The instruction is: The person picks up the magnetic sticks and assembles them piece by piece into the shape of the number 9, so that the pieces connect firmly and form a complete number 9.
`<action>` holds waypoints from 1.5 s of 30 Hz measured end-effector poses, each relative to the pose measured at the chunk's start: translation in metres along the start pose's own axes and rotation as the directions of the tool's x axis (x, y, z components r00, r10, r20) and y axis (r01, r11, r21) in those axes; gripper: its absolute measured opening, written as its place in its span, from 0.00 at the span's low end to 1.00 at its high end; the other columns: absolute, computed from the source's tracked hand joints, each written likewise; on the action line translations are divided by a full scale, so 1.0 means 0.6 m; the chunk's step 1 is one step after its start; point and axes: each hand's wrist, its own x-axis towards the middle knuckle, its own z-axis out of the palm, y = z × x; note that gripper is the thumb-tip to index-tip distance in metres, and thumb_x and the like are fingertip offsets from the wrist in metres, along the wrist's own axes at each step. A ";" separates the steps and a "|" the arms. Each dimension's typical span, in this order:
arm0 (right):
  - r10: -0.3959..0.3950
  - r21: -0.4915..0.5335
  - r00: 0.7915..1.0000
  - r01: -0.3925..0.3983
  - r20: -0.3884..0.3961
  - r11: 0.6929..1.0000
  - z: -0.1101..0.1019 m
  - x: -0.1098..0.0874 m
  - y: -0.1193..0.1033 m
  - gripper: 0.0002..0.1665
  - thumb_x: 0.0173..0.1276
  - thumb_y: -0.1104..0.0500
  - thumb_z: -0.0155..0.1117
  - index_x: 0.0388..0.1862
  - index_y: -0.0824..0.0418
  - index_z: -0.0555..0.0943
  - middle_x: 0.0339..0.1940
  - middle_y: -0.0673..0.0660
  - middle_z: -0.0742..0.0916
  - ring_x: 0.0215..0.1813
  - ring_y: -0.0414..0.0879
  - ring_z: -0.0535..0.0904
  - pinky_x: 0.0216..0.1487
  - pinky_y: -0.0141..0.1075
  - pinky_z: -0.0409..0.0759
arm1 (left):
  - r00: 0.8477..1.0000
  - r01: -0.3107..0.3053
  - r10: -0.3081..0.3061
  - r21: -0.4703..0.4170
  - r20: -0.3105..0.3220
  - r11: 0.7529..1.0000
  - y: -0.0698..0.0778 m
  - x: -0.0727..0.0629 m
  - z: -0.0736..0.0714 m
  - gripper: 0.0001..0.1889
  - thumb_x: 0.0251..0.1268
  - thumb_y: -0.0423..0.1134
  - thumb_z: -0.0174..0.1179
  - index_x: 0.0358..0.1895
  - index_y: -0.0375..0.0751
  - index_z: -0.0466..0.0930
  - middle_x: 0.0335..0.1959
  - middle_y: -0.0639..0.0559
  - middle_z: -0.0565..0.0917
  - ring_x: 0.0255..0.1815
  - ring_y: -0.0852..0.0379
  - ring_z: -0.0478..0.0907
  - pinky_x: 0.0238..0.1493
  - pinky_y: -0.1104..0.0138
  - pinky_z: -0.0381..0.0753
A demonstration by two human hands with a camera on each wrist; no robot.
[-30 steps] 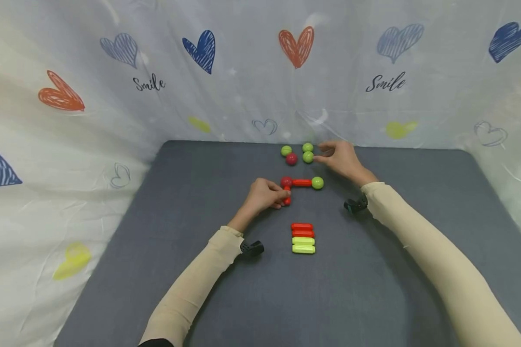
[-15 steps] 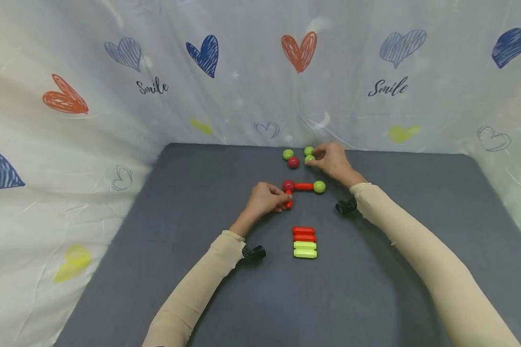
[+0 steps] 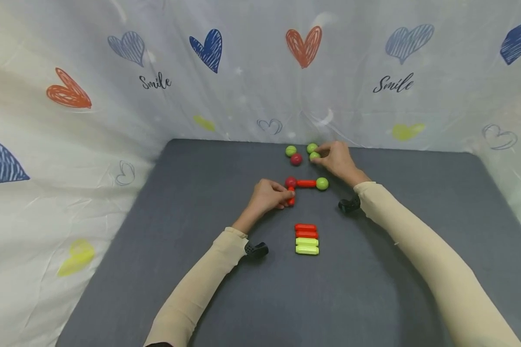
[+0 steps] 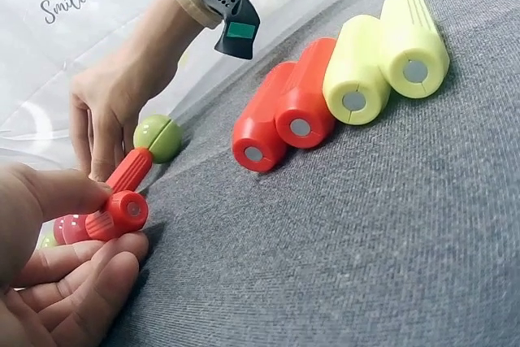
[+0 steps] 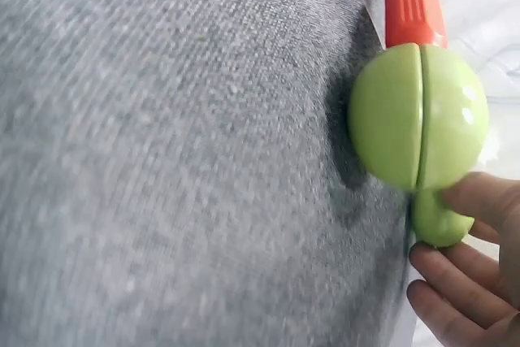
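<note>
My left hand (image 3: 267, 195) pinches a short red magnetic rod (image 4: 122, 215) between thumb and fingers. That rod joins a dark red ball (image 3: 291, 182), from which a second red rod (image 3: 306, 183) runs right to a green ball (image 3: 322, 183). At the table's far side, my right hand (image 3: 336, 158) holds a loose green ball (image 5: 439, 219) between thumb and fingertips. Another green ball (image 3: 312, 148) sits just behind it. In the right wrist view the joined green ball (image 5: 418, 115) partly hides the held one.
Left of the right hand lie one more green ball (image 3: 291, 151) and a dark red ball (image 3: 296, 159). Two red rods (image 3: 306, 231) and two yellow rods (image 3: 307, 246) lie side by side nearer the front. A printed curtain (image 3: 243, 96) hangs behind the grey table (image 3: 226, 168).
My right hand has moved left to the nearer loose green ball and taken it between thumb and fingers. The left hand keeps its grip on the red rod.
</note>
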 end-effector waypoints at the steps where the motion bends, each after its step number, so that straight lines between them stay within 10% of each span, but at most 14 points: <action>1: 0.001 0.000 1.000 -0.001 -0.007 1.000 -0.004 -0.002 0.002 0.17 0.59 0.59 0.79 0.45 0.65 0.89 0.41 0.63 0.90 0.40 0.54 0.87 0.41 0.48 0.83 | 1.000 -0.006 0.006 -0.001 0.000 1.000 0.000 0.002 0.001 0.09 0.58 0.42 0.74 0.29 0.40 0.89 0.22 0.50 0.86 0.22 0.55 0.85 0.25 0.64 0.84; 13: 0.044 0.006 0.990 -0.043 -0.134 0.999 -0.066 -0.085 0.020 0.18 0.58 0.56 0.80 0.45 0.63 0.88 0.37 0.61 0.90 0.37 0.54 0.87 0.40 0.49 0.82 | 0.999 0.002 -0.003 -0.016 -0.032 1.000 0.000 0.008 0.006 0.09 0.59 0.42 0.74 0.30 0.39 0.89 0.22 0.50 0.87 0.23 0.55 0.85 0.26 0.65 0.85; 21: 0.035 0.063 0.992 -0.028 -0.120 0.998 -0.087 -0.169 0.002 0.17 0.58 0.54 0.80 0.44 0.58 0.89 0.34 0.55 0.90 0.35 0.47 0.87 0.32 0.31 0.80 | 0.999 -0.011 0.009 -0.028 -0.045 1.000 -0.001 0.014 0.011 0.10 0.58 0.42 0.74 0.30 0.38 0.89 0.22 0.50 0.86 0.23 0.55 0.85 0.26 0.64 0.85; 30: -0.042 0.164 0.997 0.053 -0.069 0.985 -0.048 -0.233 -0.020 0.16 0.56 0.56 0.82 0.43 0.57 0.89 0.36 0.51 0.90 0.34 0.43 0.87 0.34 0.28 0.82 | 0.998 0.005 -0.007 -0.037 -0.060 0.999 0.000 0.024 0.013 0.10 0.58 0.41 0.74 0.30 0.37 0.89 0.21 0.49 0.86 0.22 0.55 0.85 0.25 0.64 0.85; 45: -0.144 0.271 0.989 0.129 0.033 0.954 0.034 -0.219 -0.076 0.15 0.55 0.55 0.82 0.41 0.55 0.91 0.34 0.46 0.90 0.34 0.38 0.86 0.36 0.37 0.84 | 0.997 0.020 -0.023 -0.041 -0.079 0.999 0.001 0.029 0.014 0.10 0.58 0.41 0.74 0.31 0.37 0.89 0.23 0.48 0.86 0.23 0.55 0.86 0.26 0.65 0.85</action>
